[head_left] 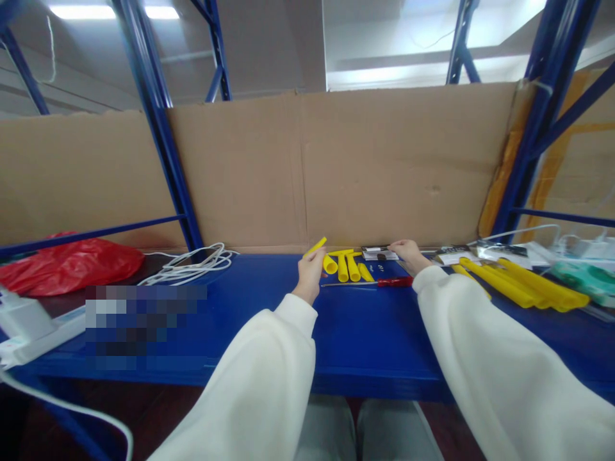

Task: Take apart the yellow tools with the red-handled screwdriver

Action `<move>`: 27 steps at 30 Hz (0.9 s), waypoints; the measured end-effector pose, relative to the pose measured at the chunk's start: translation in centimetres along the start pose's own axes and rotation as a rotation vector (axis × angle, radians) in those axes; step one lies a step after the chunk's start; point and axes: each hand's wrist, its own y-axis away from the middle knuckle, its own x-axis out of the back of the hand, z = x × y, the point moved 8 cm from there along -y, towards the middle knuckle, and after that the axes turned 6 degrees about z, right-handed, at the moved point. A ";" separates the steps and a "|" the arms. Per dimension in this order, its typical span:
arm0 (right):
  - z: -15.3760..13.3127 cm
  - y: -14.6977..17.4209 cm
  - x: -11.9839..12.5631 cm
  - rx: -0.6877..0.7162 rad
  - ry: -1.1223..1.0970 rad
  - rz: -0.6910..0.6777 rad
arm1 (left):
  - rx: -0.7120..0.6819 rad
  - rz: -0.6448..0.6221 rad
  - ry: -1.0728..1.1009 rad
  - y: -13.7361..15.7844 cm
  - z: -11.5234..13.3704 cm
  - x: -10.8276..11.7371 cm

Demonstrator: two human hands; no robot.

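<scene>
My left hand (pixel 311 275) is closed around a thin yellow plastic piece (pixel 315 246), which points up and to the right. Several yellow tube-shaped parts (pixel 343 267) lie on the blue table just right of that hand. My right hand (pixel 408 253) has its fingers pinched together at the right edge of a small black-and-white packet (pixel 379 253); what is between the fingertips is too small to tell. In front of the yellow parts lies a screwdriver (pixel 394 282), its red handle close to my right wrist and its thin shaft pointing left. A few tiny dark bits are near the packet.
A cardboard sheet (pixel 384 166) closes off the back between blue posts (pixel 166 141). To the right lie more long yellow parts (pixel 542 288) and a green plastic bag (pixel 583 278). At left are a white cable coil (pixel 192 264), a red bag (pixel 72 262) and a power strip (pixel 43 336).
</scene>
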 end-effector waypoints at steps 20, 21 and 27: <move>1.3 -1.2 -4.0 0.235 0.508 -0.408 | 0.042 -0.055 0.033 0.5 0.0 -0.5; 1.3 -1.1 -4.1 0.258 0.540 -0.420 | 0.047 -0.054 0.031 0.5 0.1 -0.5; 0.9 -0.8 -4.2 0.349 0.759 -0.419 | 0.052 -0.053 0.016 0.8 0.2 -0.4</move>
